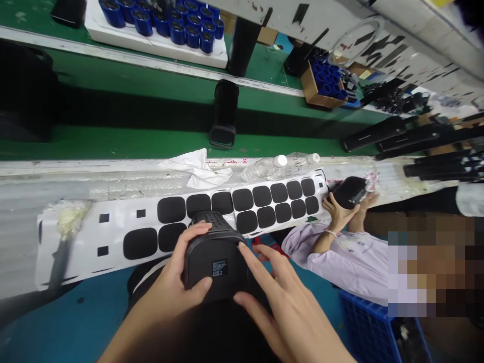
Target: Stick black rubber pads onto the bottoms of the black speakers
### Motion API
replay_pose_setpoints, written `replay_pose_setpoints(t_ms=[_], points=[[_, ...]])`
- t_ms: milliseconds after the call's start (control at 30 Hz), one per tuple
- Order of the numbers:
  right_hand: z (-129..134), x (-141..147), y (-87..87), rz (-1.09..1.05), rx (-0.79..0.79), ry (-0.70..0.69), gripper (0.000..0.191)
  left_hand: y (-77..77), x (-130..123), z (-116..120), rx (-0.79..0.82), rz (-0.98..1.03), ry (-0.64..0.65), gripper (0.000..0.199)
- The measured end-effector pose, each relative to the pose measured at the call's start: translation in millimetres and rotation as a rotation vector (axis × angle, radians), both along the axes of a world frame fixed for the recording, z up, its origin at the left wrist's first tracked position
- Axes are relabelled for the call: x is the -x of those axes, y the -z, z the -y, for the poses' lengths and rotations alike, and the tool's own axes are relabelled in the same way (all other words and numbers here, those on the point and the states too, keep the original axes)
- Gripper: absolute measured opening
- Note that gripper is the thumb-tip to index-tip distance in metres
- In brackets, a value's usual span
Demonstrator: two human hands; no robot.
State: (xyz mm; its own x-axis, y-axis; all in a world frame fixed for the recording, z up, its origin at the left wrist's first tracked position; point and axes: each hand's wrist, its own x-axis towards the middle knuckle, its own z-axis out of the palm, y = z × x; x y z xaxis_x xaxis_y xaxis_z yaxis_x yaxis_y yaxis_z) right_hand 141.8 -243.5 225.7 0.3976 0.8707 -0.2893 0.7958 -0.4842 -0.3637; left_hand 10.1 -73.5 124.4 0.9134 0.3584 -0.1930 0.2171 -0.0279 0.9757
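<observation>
Both my hands hold a black cylindrical portable speaker, which has a ribbed grille at its far end and a small label on its side. My left hand wraps its left side, with the thumb on the label face. My right hand has spread fingers on its right side. Its lower end is lost in dark shadow. Just beyond it lies a long white backing sheet carrying rows of black rounded adhesive pads, and the speaker's grille end overlaps the sheet's near edge.
A co-worker's hands in lilac sleeves hold another black speaker at right. Water bottles and a crumpled white cloth lie behind the sheet. Beyond is a green conveyor with a tray of blue-topped cylinders. A blue crate sits lower right.
</observation>
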Motion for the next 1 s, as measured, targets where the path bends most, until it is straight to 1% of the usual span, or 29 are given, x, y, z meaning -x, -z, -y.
replay_pose_setpoints(t_ms=[33,133,200,267,300,367,433,500,533,600,633,667,733,833,900,1000], points=[[0,2,2.0,-0.038,0.004,0.021,0.083,-0.1,0,0,0.000,-0.001,0.000,0.061],[-7,1,12.6,-0.115,-0.009,0.175,0.122,1.0,2,2,-0.014,0.003,-0.008,0.060],[-12,-4,23.3,-0.199,-0.017,0.230,0.138,2.4,5,4,-0.016,0.016,-0.031,0.061],[-17,-12,35.4,-0.421,-0.002,0.206,0.145,3.0,7,5,-0.003,0.025,-0.062,0.062],[-18,-15,41.1,-0.566,0.004,0.199,0.144,2.8,7,5,0.007,0.027,-0.078,0.063],[-19,-21,50.1,-0.797,-0.021,0.223,0.130,1.3,6,5,0.048,0.007,-0.086,0.065],[-18,-24,55.0,-0.915,-0.085,0.241,0.113,-1.1,3,4,0.108,-0.017,-0.094,0.068],[-17,-27,56.9,-0.966,-0.159,0.256,0.094,-3.3,0,4,0.160,-0.043,-0.110,0.064],[-17,-28,57.5,-0.974,-0.204,0.275,0.080,-4.4,-2,4,0.169,-0.053,-0.127,0.059],[-20,-28,58.9,-0.952,-0.319,0.343,0.049,-6.4,-7,4,0.163,-0.064,-0.164,0.046],[-24,-27,59.9,-0.924,-0.375,0.386,0.038,-7.7,-9,4,0.151,-0.070,-0.186,0.040],[-28,-26,61.0,-0.890,-0.419,0.431,0.030,-9.1,-12,4,0.138,-0.075,-0.208,0.036],[-37,-23,62.9,-0.830,-0.460,0.510,0.021,-12.4,-18,3,0.111,-0.094,-0.250,0.032],[-48,-20,63.3,-0.793,-0.446,0.572,0.019,-16.9,-24,1,0.087,-0.138,-0.289,0.033],[-48,-20,62.2,-0.779,-0.436,0.563,0.021,-18.3,-25,-1,0.087,-0.149,-0.299,0.035],[-38,-24,59.7,-0.803,-0.415,0.488,0.030,-17.6,-23,-2,0.095,-0.142,-0.295,0.037]])
